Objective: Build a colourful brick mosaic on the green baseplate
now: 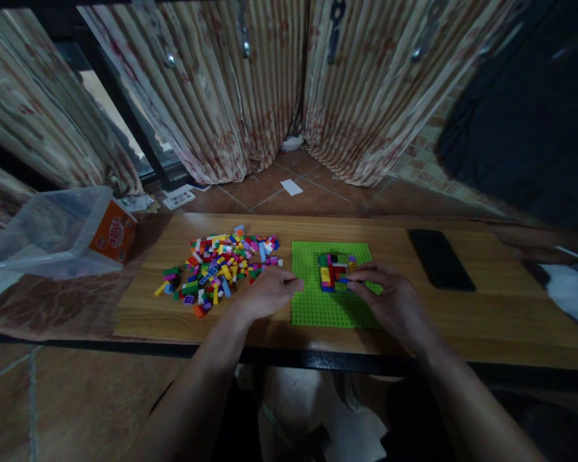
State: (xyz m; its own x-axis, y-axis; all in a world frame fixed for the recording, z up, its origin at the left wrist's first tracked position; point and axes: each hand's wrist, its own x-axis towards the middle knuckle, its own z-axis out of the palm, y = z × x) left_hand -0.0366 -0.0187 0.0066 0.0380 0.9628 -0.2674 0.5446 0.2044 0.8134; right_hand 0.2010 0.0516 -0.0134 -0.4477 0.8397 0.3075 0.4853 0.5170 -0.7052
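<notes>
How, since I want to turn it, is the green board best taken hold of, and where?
Probably take the green board by the left part of its near edge, coming from the near side. It lies flat and looks thin, so an edge should grip best; the brick build stands back from that edge, and the right hand hides part of the right side.

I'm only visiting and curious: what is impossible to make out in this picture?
All in the head view:
- Green baseplate: the right hand hides part of its right side.
- Blue piece at that hand's fingertips: too small to tell whether it touches the brick build.
- Left hand: too blurred to tell whether its fingers hold anything.
- Loose bricks: upper ones hide those beneath.
- Orange label: lettering blurred.
</notes>
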